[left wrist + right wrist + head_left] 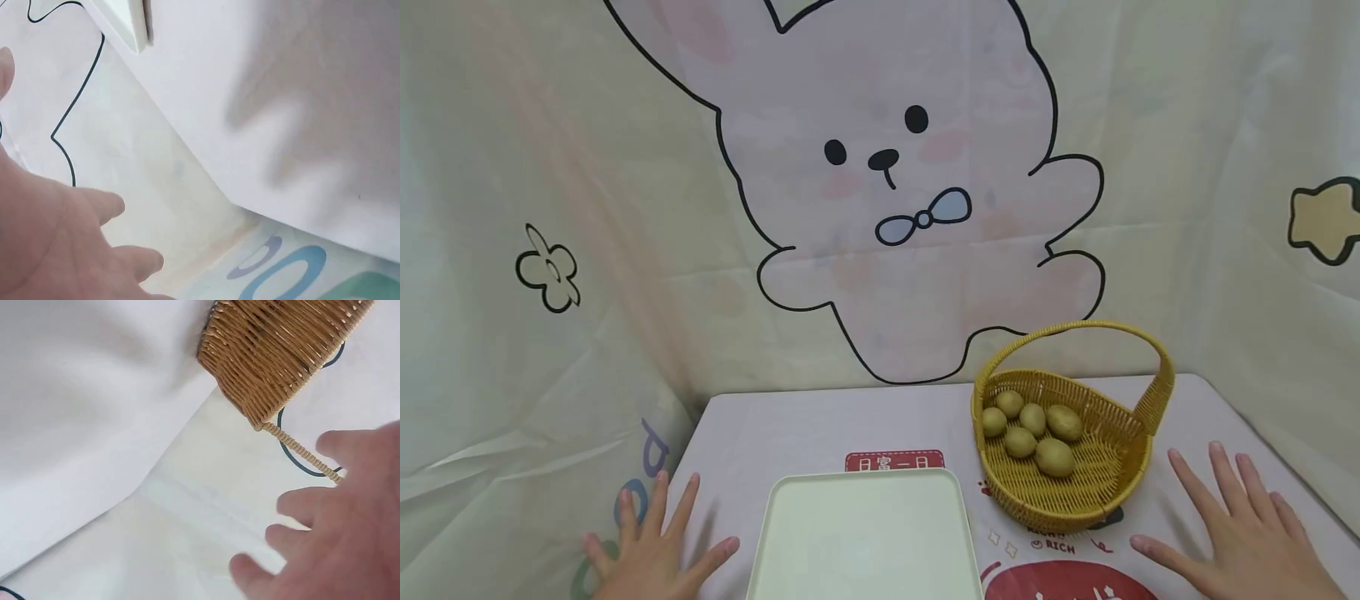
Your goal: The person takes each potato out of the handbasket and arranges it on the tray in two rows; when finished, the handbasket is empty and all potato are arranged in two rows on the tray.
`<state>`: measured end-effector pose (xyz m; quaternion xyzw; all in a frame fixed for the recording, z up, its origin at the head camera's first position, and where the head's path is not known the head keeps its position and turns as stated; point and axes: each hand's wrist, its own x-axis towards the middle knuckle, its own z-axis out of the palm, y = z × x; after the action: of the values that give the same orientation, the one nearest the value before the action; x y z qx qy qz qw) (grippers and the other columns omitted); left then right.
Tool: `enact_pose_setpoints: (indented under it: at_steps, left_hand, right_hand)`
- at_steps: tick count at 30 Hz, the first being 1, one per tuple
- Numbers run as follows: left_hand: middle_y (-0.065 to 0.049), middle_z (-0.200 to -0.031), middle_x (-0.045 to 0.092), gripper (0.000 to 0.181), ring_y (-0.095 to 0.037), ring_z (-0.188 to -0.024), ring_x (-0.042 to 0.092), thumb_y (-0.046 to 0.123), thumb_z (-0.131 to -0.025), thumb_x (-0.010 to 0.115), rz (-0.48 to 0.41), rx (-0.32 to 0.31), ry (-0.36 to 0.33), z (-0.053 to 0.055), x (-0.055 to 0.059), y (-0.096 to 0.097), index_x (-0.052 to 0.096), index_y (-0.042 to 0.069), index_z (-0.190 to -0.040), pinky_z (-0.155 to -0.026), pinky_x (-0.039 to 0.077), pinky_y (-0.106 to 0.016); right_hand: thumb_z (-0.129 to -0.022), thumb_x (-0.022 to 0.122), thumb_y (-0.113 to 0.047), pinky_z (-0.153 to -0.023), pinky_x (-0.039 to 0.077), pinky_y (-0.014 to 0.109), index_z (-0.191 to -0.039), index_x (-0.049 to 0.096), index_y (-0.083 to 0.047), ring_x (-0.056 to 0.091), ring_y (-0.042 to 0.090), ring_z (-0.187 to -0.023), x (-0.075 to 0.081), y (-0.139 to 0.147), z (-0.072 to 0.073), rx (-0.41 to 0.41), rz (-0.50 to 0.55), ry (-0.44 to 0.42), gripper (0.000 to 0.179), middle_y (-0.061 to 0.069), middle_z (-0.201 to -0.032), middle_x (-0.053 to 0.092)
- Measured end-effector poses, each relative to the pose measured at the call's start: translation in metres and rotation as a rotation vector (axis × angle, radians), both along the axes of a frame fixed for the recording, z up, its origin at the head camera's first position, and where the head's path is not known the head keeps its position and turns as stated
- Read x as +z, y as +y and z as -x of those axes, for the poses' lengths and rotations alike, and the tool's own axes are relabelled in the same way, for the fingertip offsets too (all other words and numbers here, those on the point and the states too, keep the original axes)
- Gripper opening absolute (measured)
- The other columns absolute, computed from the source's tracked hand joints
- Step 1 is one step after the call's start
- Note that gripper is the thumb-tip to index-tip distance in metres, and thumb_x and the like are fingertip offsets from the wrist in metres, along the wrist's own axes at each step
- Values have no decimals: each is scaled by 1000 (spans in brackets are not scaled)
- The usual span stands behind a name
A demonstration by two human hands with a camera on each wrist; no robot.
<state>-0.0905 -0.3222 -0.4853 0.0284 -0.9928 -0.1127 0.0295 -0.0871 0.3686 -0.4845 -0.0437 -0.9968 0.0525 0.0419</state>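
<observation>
My left hand (653, 550) has its fingers spread over the left side of the table, left of a pale rectangular tray (867, 537). Nothing is in that hand; the left wrist view shows its palm (44, 237) and a corner of the tray (125, 22). On the right, my right hand (1247, 533) is spread too and holds nothing. It is nearest to a yellow woven basket (1112, 492) with a tall arched handle. Several potatoes (1055, 457) lie inside, mostly toward the basket's left. In the right wrist view the basket (269, 356) is beyond the right hand (337, 519).
The white tablecloth (775, 425) carries red printed patterns, including a red label (895, 460) behind the tray. A cloth backdrop (880, 333) with a cartoon animal rises behind the table's back edge, and cloth hangs along both sides.
</observation>
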Motion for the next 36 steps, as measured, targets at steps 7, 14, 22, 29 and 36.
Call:
enact_pose_setpoints:
  at_steps: [7,14,22,29,36]
  left_hand:
    - [-38,-167,27,105,-66,-142,44,64,-97,70,-150,-75,69,7,8,24,22,6,-171,-102,40,-86]
    - [-18,-127,66,77,-21,-100,74,52,-100,74,-320,-12,-61,30,17,50,53,2,-155,-84,60,-43]
    - [-9,-102,74,45,-18,-77,74,25,-103,73,-590,77,-277,57,5,60,63,-3,-137,-71,63,-39]
    - [-10,-90,74,24,-22,-76,74,10,-99,72,-768,16,-388,67,-7,50,65,-5,-116,-68,65,-39]
    - [-10,-86,69,23,-19,-73,69,8,-98,72,-860,-85,-463,72,-15,38,64,-4,-115,-64,63,-36]
  right_hand:
    - [-89,75,-73,-111,22,90,-173,19,-9,14,63,-157,35,-10,22,154,133,78,119,40,-173,14]
    - [-89,86,-53,-98,47,82,-160,47,-6,52,61,-136,73,-31,56,325,249,134,94,33,-161,48]
    - [-92,86,-47,-95,59,68,-154,56,-3,69,51,-122,94,-40,105,397,338,0,82,27,-141,68]
    - [-91,86,-45,-100,58,66,-154,55,0,65,51,-128,86,-45,138,365,387,-167,84,30,-144,66]
    - [-92,86,-37,-103,57,65,-148,56,10,65,51,-128,79,-43,157,327,407,-260,78,32,-139,67]
